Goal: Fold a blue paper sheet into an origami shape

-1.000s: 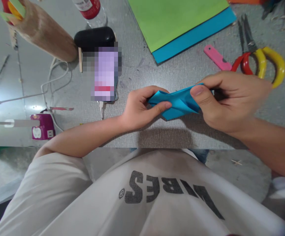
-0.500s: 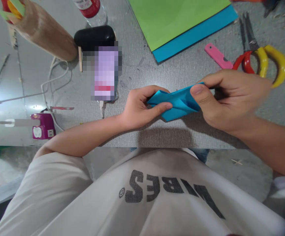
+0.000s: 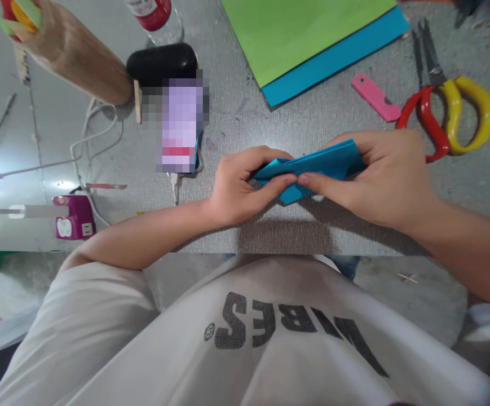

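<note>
A folded piece of blue paper (image 3: 327,160) is held just above the front part of the table, between both hands. My left hand (image 3: 248,183) grips its left end, thumb on the near face and fingers behind. From the other side my right hand (image 3: 380,175) pinches the same paper, its thumb tip close to the left thumb near the middle. The fingers behind the paper are mostly hidden. Several folded layers show along the paper's upper edge.
Green paper (image 3: 308,34) lies over a blue sheet (image 3: 338,62) at the back. Scissors (image 3: 443,113) and a pink cutter (image 3: 375,97) lie right. Leftward are a pixelated phone (image 3: 181,124), black case (image 3: 162,63), brown holder (image 3: 79,51), bottle (image 3: 155,17) and purple adapter (image 3: 74,217).
My right thumb has slid left along the paper, from its right corner to near my left thumb. The paper's right part now stands flatter and more upright. My left hand has hardly moved.
</note>
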Demonstrator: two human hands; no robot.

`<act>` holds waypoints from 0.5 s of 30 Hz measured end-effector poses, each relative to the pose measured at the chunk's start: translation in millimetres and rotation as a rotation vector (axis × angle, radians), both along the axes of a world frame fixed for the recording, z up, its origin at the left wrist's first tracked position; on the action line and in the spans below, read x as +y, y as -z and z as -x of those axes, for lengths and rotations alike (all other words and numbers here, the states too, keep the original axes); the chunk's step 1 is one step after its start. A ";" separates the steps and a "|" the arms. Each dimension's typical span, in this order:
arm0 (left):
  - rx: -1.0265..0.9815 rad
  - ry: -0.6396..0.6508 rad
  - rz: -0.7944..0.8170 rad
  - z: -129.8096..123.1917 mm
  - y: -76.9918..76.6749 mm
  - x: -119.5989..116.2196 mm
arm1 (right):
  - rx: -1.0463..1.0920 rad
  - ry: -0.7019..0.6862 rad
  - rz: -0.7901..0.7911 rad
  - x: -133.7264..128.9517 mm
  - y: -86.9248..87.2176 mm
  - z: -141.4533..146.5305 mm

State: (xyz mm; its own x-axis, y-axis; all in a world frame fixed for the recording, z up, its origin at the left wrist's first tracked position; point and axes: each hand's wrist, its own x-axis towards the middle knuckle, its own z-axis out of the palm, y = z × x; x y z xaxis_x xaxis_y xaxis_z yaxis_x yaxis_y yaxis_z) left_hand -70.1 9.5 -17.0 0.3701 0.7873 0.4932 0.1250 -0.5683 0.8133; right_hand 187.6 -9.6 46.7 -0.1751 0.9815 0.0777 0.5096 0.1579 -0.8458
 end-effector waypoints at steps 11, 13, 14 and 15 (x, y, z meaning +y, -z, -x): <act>-0.005 -0.061 0.193 9.9 12.2 8.9 | -0.085 -0.079 -0.105 8.0 2.5 -23.5; -0.019 -0.078 0.224 9.9 14.0 11.4 | -0.035 -0.085 -0.097 9.6 4.1 -27.8; -0.022 -0.087 0.238 9.5 14.5 12.2 | -0.003 -0.092 -0.086 10.3 4.7 -29.4; -0.021 -0.095 0.250 9.1 14.7 12.6 | 0.021 -0.098 -0.075 10.9 5.1 -30.6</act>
